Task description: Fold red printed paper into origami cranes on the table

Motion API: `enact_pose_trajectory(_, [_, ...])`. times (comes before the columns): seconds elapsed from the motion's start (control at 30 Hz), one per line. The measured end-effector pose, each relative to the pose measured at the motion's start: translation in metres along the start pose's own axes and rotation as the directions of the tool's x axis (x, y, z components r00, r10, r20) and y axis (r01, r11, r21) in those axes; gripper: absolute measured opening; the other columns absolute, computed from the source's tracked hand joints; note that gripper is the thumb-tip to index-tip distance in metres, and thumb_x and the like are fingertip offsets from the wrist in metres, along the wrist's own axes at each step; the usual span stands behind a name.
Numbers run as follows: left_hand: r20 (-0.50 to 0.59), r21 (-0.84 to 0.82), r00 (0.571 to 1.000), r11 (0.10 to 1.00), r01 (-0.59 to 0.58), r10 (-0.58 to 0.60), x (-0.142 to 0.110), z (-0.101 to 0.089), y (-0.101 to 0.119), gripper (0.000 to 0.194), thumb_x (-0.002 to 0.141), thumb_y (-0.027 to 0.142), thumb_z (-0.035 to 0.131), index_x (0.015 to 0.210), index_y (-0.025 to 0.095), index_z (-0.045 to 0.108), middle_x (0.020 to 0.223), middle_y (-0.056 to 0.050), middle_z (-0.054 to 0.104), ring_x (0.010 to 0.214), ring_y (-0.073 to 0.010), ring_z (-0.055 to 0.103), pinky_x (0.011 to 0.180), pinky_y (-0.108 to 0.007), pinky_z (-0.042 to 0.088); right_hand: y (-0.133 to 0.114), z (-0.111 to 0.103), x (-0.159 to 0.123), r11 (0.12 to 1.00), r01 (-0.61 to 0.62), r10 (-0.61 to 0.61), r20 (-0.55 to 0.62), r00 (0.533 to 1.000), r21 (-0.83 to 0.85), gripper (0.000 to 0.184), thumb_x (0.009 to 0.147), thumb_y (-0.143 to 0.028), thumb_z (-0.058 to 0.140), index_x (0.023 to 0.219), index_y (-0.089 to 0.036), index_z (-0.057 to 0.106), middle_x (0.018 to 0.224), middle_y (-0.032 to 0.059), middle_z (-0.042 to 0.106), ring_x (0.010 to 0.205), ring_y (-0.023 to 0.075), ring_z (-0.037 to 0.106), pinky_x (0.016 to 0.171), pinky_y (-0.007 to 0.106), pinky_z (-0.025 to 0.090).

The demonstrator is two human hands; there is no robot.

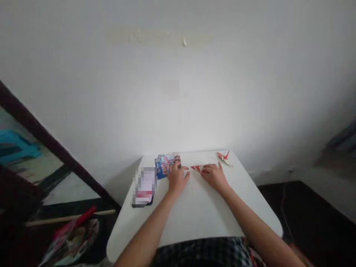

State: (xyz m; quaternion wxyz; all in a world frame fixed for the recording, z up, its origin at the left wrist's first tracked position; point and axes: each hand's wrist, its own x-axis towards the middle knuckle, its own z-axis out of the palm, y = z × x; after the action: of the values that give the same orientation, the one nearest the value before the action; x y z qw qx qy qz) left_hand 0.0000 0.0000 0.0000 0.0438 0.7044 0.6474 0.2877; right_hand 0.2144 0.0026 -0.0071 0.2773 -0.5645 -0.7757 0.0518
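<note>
My left hand lies flat on the white table, fingers stretched over the edge of a blue printed paper pack. My right hand rests palm down, fingers extended, pressing on a small red-and-white folded paper that pokes out to its left. A finished red-and-white folded paper figure stands near the table's far right corner, just beyond my right hand.
A dark phone-like object lies at the table's left edge. The table stands against a white wall. A dark-framed panel leans at the left, with colourful wrappers and a stick on the floor below it. Dark floor shows on the right.
</note>
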Motion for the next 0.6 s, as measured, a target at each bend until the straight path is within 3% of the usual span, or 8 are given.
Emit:
enact_pose_trajectory(0.27, [0.117, 0.010, 0.991, 0.998, -0.063, 0.061, -0.0047, -0.0002, 0.0021, 0.024, 0.090, 0.042, 0.066, 0.111, 0.044, 0.078, 0.151, -0.004, 0.051, 0.144, -0.0376, 0.033, 0.115, -0.077, 0.017, -0.0028, 0.0016, -0.0009, 0.995, 0.097, -0.097, 0.017, 0.995, -0.020, 0.020, 0.096, -0.034, 0.061, 0.107, -0.035, 0.078, 0.111, 0.0074, 0.071, 0.131, 0.0331, 0.048, 0.117, 0.074, 0.014])
enact_pose_trajectory(0.43, [0.186, 0.035, 0.978, 0.994, -0.102, 0.094, -0.0061, 0.0003, 0.0025, 0.027, 0.090, 0.049, 0.064, 0.114, 0.047, 0.076, 0.155, -0.002, 0.048, 0.145, -0.0389, 0.032, 0.115, -0.079, 0.013, 0.0026, 0.0072, -0.0002, 0.986, 0.161, -0.163, 0.038, 0.986, 0.050, 0.025, 0.095, -0.033, 0.062, 0.117, -0.031, 0.075, 0.107, 0.0082, 0.071, 0.131, 0.0321, 0.050, 0.118, 0.071, 0.020])
enact_pose_trajectory(0.6, [0.193, 0.042, 0.979, 0.996, -0.082, 0.072, -0.0057, 0.0006, 0.0021, 0.031, 0.090, 0.056, 0.061, 0.117, 0.048, 0.074, 0.155, -0.003, 0.048, 0.146, -0.0392, 0.032, 0.114, -0.081, 0.012, 0.0051, 0.0081, -0.0002, 0.975, 0.174, -0.178, 0.018, 0.984, 0.138, 0.027, 0.093, -0.022, 0.059, 0.115, -0.030, 0.074, 0.104, 0.0065, 0.073, 0.130, 0.0298, 0.053, 0.118, 0.071, 0.019])
